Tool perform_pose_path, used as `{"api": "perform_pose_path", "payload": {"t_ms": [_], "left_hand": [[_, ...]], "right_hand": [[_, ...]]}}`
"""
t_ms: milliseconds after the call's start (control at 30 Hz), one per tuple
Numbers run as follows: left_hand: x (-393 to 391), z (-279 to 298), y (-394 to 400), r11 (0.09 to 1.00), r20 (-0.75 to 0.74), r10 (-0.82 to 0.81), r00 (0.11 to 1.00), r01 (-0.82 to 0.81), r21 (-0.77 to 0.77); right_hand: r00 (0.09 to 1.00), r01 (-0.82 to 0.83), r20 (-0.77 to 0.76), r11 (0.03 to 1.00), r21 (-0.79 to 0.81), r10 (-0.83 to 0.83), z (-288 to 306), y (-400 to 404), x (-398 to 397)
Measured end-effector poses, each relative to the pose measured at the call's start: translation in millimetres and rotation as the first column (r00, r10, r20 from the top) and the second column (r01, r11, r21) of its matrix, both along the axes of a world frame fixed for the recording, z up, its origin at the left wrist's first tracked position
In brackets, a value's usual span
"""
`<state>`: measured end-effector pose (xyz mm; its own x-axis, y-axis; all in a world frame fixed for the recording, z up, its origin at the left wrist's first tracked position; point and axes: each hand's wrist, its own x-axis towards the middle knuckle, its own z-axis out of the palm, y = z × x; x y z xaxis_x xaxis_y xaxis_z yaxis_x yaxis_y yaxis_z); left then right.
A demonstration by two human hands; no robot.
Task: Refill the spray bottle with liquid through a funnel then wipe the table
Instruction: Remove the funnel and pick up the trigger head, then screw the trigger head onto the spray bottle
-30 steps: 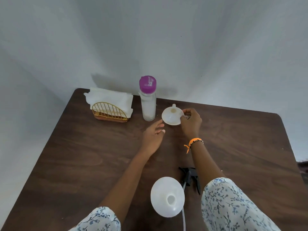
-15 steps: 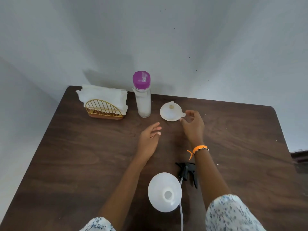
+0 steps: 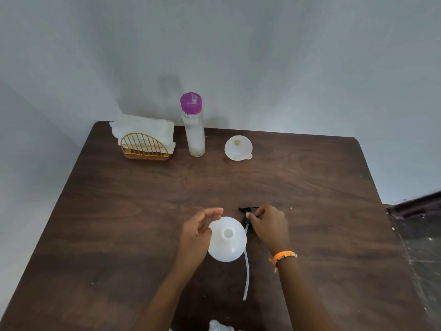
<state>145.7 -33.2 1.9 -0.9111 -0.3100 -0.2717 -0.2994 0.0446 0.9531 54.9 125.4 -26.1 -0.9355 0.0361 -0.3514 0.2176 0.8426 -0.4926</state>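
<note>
The white spray bottle point(image 3: 228, 238) stands near the front of the brown table point(image 3: 133, 211), its neck uncapped. My left hand point(image 3: 196, 234) sits against its left side, fingers loosely curved over the shoulder. Just right of the bottle lies the black spray head point(image 3: 245, 212) with its clear dip tube point(image 3: 246, 271) trailing towards me. My right hand point(image 3: 269, 225) curls its fingers onto the spray head. The white funnel point(image 3: 238, 148) rests at the back of the table, right of the clear liquid bottle point(image 3: 193, 132) with a purple cap.
A gold wire holder point(image 3: 145, 147) with white paper napkins point(image 3: 143, 126) stands at the back left corner against the grey wall. A dark surface point(image 3: 420, 235) lies beyond the table's right edge.
My right hand let go of the funnel at the back and came down to the black spray head. My left hand pulled back to the spray bottle. The view tilted.
</note>
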Motion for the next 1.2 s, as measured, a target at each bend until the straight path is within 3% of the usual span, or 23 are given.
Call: {"api": "perform_pose_path", "payload": {"t_ms": [167,367,500,633,833,1033,1200], "left_hand": [[16.1,-1.1,9.3,0.990,-0.052,-0.135,0.989,0.133,-0.053],[20.4,0.3,12.5,0.978,-0.079,-0.193,0.978,0.184,-0.102],[21.4,-2.3,12.7,0.968,-0.058,-0.199,0.978,0.187,-0.167],[21.4,0.7,17.2,0.979,-0.075,-0.154,0.985,0.142,-0.146],[22.9,-4.7,18.5,0.985,-0.098,-0.121,0.988,0.107,-0.136],[21.5,-3.7,16.3,0.973,-0.088,-0.138,0.987,0.118,-0.201],[18.9,-1.9,17.2,0.975,-0.069,-0.131,0.989,0.116,-0.189]], "right_hand": [[1.000,-0.020,0.014,0.993,0.120,0.019,2.3,-12.9,4.8],[0.997,0.035,0.066,0.996,0.083,-0.040,-1.0,-12.1,2.3],[0.987,0.150,0.063,0.984,-0.093,-0.145,1.0,-2.2,-0.7],[0.954,0.276,-0.016,0.898,-0.342,-0.299,23.2,7.5,-3.3],[0.899,0.205,-0.094,0.602,-0.772,-0.428,93.1,11.0,4.5],[0.833,0.072,-0.216,0.488,-0.870,-0.509,150.4,7.1,22.1],[0.840,-0.029,-0.292,0.499,-0.866,-0.458,170.2,0.7,35.6]]}}
